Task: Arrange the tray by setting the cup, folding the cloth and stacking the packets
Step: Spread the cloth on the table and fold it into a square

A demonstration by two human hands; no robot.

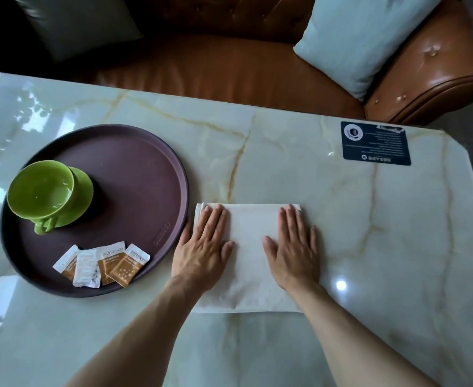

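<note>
Left hand (201, 247) and right hand (294, 247) lie palm-down on the white cloth (250, 263), fingers (215, 219) straight and loosely spread — holding nothing; cloth folded to a rectangle on the marble bench (369, 233), just beside the round tray (134, 169); on the tray, green cup (41, 189) on its saucer (83, 188) and four packets (101, 263) overlapping in a row — not stacked.

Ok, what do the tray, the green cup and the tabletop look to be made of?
Round tray: dull plum, no reflections, embossed mark near the rim; likely matte plastic or rubber-coated, cannot tell which. Green cup: glossy with bright highlights, probably glazed ceramic. Tabletop: pale with amber veins and mirror-like reflections; polished marble or a marble-look slab.
</note>
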